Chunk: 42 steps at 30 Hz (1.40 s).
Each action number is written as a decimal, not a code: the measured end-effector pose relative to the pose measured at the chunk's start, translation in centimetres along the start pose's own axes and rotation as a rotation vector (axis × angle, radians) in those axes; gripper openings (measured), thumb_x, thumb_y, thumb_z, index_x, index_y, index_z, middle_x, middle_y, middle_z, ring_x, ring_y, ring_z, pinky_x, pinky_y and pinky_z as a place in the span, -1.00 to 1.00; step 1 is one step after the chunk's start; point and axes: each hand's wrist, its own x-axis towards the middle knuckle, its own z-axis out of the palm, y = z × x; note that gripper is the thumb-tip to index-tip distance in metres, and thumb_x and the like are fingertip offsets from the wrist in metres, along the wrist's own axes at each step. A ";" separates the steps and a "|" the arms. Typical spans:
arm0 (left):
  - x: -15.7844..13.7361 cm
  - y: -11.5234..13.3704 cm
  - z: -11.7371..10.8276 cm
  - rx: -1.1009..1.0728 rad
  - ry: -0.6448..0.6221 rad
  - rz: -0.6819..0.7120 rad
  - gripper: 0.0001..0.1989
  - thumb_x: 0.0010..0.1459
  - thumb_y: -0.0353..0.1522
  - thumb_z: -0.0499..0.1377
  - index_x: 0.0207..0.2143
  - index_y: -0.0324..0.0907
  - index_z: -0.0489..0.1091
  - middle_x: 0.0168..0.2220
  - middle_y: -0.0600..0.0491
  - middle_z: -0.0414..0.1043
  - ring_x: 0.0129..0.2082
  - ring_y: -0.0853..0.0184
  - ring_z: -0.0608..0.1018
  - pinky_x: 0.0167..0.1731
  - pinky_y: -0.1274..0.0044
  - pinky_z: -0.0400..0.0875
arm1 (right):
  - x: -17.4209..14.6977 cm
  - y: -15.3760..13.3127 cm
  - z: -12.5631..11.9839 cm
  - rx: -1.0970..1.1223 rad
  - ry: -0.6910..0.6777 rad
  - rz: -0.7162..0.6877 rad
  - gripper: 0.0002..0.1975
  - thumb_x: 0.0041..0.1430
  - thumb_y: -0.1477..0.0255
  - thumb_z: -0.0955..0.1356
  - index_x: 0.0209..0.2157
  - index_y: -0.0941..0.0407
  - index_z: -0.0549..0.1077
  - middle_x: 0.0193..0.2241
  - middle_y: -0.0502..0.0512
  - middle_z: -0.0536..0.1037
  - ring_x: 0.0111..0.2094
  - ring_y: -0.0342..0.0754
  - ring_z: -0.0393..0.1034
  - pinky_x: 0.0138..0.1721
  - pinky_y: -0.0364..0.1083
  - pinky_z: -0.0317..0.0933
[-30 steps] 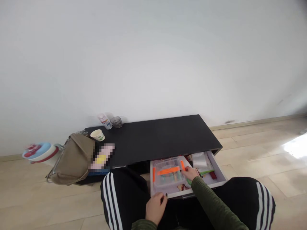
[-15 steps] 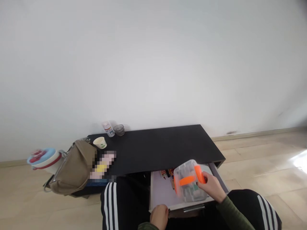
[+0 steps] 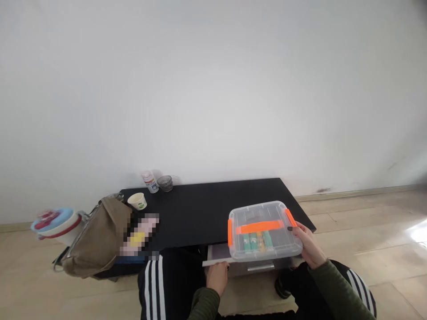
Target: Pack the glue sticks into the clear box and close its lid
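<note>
My right hand [image 3: 308, 246] grips the right side of a clear plastic storage box [image 3: 235, 246] by its orange latch. The box has an orange handle across its lid and several green and yellow packets [image 3: 255, 241] inside. It is held nearly level above the drawer and the table's front edge. My left hand [image 3: 217, 276] is closed at the left end of the pulled-out drawer front [image 3: 238, 268], with its fingers against the top edge. The box hides most of the drawer's inside.
On the black low table [image 3: 200, 209] stand a paper cup [image 3: 137, 201], a spray can [image 3: 150, 182] and a glass bowl [image 3: 165, 183]. A brown bag [image 3: 100, 240] and a blue-lidded container [image 3: 58, 224] are at the left. A white wall [image 3: 213, 89] rises behind.
My right hand has lifted the box up out of the drawer and levelled it. The drawer has slid inward, with my left hand still on its front.
</note>
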 end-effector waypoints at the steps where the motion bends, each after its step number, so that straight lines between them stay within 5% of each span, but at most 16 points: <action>1: 0.3 -0.1 -0.4 -0.038 0.039 0.028 -0.62 0.20 -0.51 -0.01 -0.03 -0.20 0.50 0.01 -0.14 0.52 0.08 0.19 0.50 0.06 0.43 0.29 | 0.6 0.2 0.5 -0.004 -0.012 -0.017 -0.71 -0.21 0.30 0.45 -0.38 0.15 0.50 -0.55 0.01 0.47 -0.54 -0.11 0.27 -0.51 -0.15 0.14; 4: 1.1 -0.6 -2.6 -0.260 0.158 0.047 -0.61 0.13 -0.55 0.00 -0.05 -0.20 0.48 0.02 -0.10 0.51 0.05 0.26 0.52 0.04 0.50 0.34 | 2.8 0.9 1.6 -0.017 -0.061 -0.048 -0.74 -0.16 0.30 0.45 -0.40 0.14 0.48 -0.55 -0.01 0.46 -0.54 -0.13 0.26 -0.51 -0.16 0.12; 7: 2.3 -0.9 -7.0 -0.642 0.252 0.018 -0.62 0.25 -0.44 -0.14 -0.09 -0.18 0.43 -0.11 -0.06 0.54 -0.26 0.35 0.61 -0.36 0.56 0.46 | 5.4 1.9 2.5 0.015 -0.100 -0.029 -0.76 -0.17 0.32 0.46 -0.42 0.14 0.45 -0.57 -0.04 0.43 -0.56 -0.16 0.22 -0.53 -0.17 0.08; 9: 3.5 -0.8 -10.4 -0.792 0.368 0.034 -0.61 0.30 -0.26 -0.13 0.03 -0.17 0.35 -0.02 -0.10 0.49 -0.26 0.32 0.60 -0.52 0.58 0.41 | 7.4 2.7 3.3 0.047 -0.110 -0.005 -0.77 -0.17 0.33 0.45 -0.45 0.13 0.42 -0.59 -0.06 0.40 -0.57 -0.17 0.20 -0.53 -0.18 0.07; 14: 8.6 -0.2 -16.1 -0.633 0.338 -0.024 -0.45 0.23 -0.02 0.00 0.10 -0.17 0.33 -0.12 -0.12 0.54 -0.36 0.28 0.58 -0.43 0.53 0.38 | 11.6 4.3 5.8 0.080 -0.133 0.067 -0.77 -0.16 0.31 0.43 -0.49 0.11 0.35 -0.62 -0.08 0.35 -0.58 -0.17 0.18 -0.52 -0.16 0.07; 19: 13.7 0.4 -16.5 -0.640 0.366 -0.004 -0.53 0.21 -0.02 0.02 -0.17 -0.22 0.46 -0.30 -0.08 0.55 -0.30 0.20 0.57 -0.32 0.49 0.37 | 14.6 4.9 6.8 -0.021 -0.253 0.154 -0.74 -0.10 0.26 0.42 -0.45 0.12 0.34 -0.57 -0.08 0.36 -0.54 -0.18 0.19 -0.50 -0.18 0.06; 24: 16.1 0.4 -16.7 -0.679 0.409 0.045 -0.57 0.21 -0.05 0.01 -0.32 -0.21 0.46 -0.36 -0.04 0.53 -0.34 0.24 0.53 -0.37 0.51 0.34 | 16.4 5.0 7.2 -0.194 -0.130 -0.049 -0.63 -0.01 0.07 0.40 -0.43 0.08 0.32 -0.55 -0.11 0.29 -0.49 -0.16 0.16 -0.45 -0.17 0.06; 33: 15.2 0.2 -18.1 -0.572 0.342 0.069 -0.56 0.30 -0.09 -0.10 -0.23 -0.17 0.44 -0.31 -0.09 0.53 -0.30 0.17 0.55 -0.31 0.45 0.32 | 17.3 4.1 7.4 -0.300 -0.231 -0.071 -0.70 0.14 0.10 0.31 -0.39 0.06 0.33 -0.49 -0.11 0.29 -0.44 -0.12 0.17 -0.39 -0.14 0.08; 42: 14.3 -0.6 -18.7 -0.558 0.291 0.058 -0.55 0.31 -0.08 -0.13 -0.29 -0.16 0.41 -0.26 -0.10 0.53 -0.23 0.14 0.54 -0.22 0.42 0.33 | 17.5 4.5 6.6 -0.419 -0.242 -0.099 -0.63 0.21 0.10 0.20 -0.40 0.08 0.40 -0.45 0.04 0.48 -0.38 0.00 0.33 -0.30 -0.04 0.23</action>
